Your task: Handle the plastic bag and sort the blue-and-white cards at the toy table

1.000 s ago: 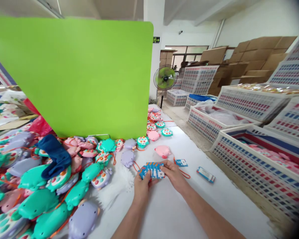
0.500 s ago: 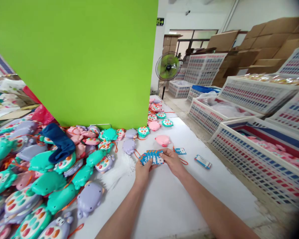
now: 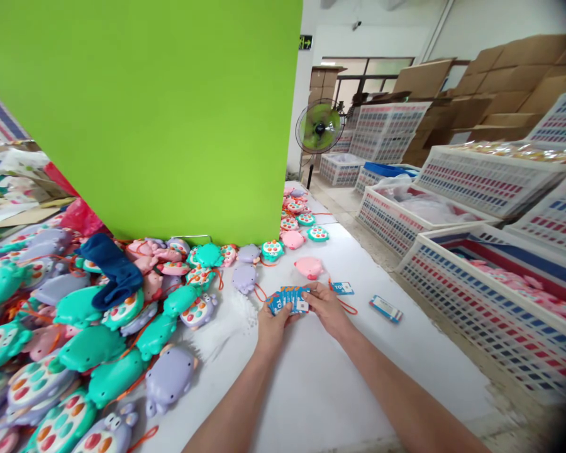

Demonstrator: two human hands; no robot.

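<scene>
A fan of several small blue printed cards [image 3: 291, 298] is held over the white tabletop [image 3: 321, 384]. My left hand [image 3: 274, 322] grips the fan's left and lower part, thumb on top. At its right edge, my right hand [image 3: 327, 307] pinches the cards with thumb and fingers. Just beyond the right hand lies one blue card [image 3: 343, 288] with an orange cord [image 3: 346, 307] beside it. Farther right sits a small stack of cards [image 3: 385, 309]. Past the fan lies a pink animal-shaped toy [image 3: 308, 267], and a lilac toy [image 3: 244, 278] is to its left.
A large pile of teal, pink and lilac pop-button toys [image 3: 92, 336] covers the table's left side, with a dark blue cloth [image 3: 110, 270] on it. A green panel [image 3: 179, 119] stands behind. White plastic crates [image 3: 481, 314] line the floor at right, near a fan [image 3: 319, 128].
The hands and the fanned cards stay almost in place, with a very slight shift in the view. The hold on the cards looks the same.
</scene>
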